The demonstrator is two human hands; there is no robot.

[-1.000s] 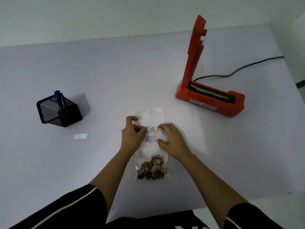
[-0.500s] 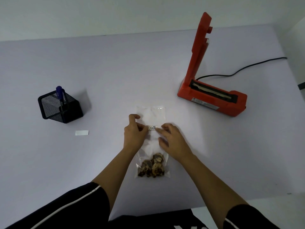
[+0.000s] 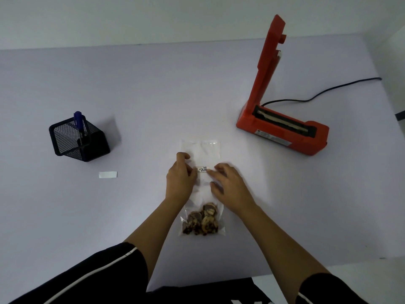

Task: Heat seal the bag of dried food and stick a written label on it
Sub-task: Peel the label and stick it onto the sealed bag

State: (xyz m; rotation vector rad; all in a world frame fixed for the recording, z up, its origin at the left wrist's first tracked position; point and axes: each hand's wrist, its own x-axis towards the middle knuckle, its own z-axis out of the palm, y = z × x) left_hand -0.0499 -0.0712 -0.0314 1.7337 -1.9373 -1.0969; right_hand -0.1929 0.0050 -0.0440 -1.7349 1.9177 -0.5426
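Right hand [image 3: 230,185] slid onto label [image 3: 202,169]; left hand [image 3: 180,176] seemingly flat on bag [image 3: 203,150].

Bag [image 3: 202,187]: I see clear plastic lying flat under my fingertips, dark dried slices bunched at its near end, behind my wrists.
Label [image 3: 201,169]: small white strip with handwriting, on the bag's middle, between my left thumb and right index fingertip, touching both.

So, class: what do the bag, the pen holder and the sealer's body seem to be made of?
Bag: clear, thin plastic film, seemingly; the dried food shows through.
Pen holder: black wire mesh, probably metal; fine holes show.
Sealer: orange moulded plastic, apparently, with a matte finish.
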